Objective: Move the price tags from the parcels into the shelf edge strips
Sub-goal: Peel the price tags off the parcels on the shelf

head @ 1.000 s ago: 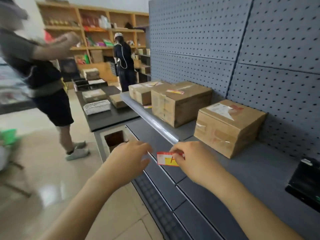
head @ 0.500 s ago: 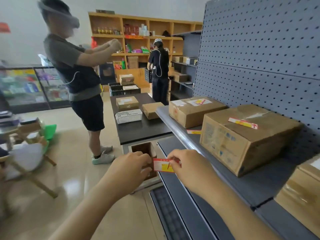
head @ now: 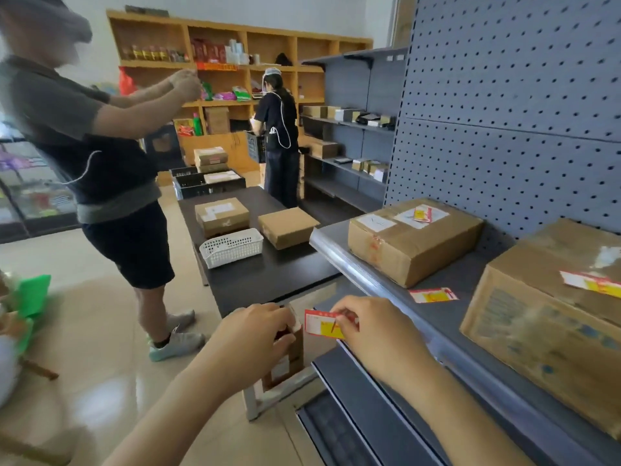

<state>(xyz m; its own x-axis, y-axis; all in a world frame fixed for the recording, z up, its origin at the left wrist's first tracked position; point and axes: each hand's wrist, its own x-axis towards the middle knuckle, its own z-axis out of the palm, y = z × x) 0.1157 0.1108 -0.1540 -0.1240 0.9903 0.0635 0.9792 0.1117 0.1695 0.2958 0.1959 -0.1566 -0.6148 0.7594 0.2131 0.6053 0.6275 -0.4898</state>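
My right hand (head: 379, 338) pinches a red and yellow price tag (head: 322, 324) in front of the grey shelf edge strip (head: 363, 274). Just left of the tag, my left hand (head: 252, 338) has curled fingers and nothing visible in them. On the shelf stands a cardboard parcel (head: 413, 240) with a tag (head: 422, 214) on its top. A nearer parcel (head: 551, 317) at the right also carries a tag (head: 591, 282). Another tag (head: 433, 294) lies flat on the shelf between the two parcels.
A dark table (head: 262, 274) to the left holds two boxes and a white basket (head: 232, 247). One person (head: 100, 169) stands on the floor at the left, another (head: 279, 139) at the far shelves. Lower grey shelves (head: 369, 415) run beneath my hands.
My view has swung left along the shelf, so the parcels have slid to the right. Both hands stay together, with the tag still pinched in my right hand.
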